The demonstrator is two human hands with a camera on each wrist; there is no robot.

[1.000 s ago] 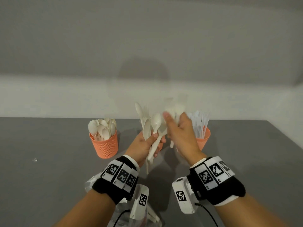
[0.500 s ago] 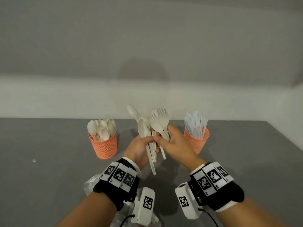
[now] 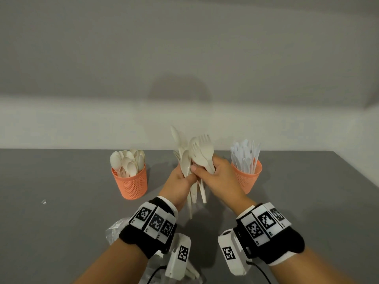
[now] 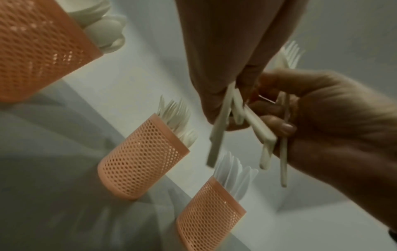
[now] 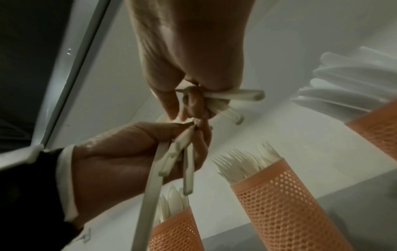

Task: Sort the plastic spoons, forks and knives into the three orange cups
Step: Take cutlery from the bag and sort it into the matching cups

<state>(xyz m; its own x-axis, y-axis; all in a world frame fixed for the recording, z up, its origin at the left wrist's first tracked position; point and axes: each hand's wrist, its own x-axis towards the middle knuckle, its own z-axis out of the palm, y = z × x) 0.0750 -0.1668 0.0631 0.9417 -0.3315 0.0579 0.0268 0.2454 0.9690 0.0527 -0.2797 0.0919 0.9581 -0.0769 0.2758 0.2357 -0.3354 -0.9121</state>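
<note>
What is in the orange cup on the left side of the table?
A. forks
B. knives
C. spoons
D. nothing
C: the head view shows rounded spoon bowls sticking up out of the left orange cup.

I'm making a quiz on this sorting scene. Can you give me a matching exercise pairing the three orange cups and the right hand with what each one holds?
Column one:
1. left cup
2. middle cup
3. right cup
4. right hand

Column two:
a. white knives
b. cream forks standing in mesh
c. cream spoons only
d. forks gripped by their handles, above the table

Pairs: 1-c, 2-b, 3-a, 4-d. In the head view the middle cup is hidden behind the hands; the wrist views show it.
</note>
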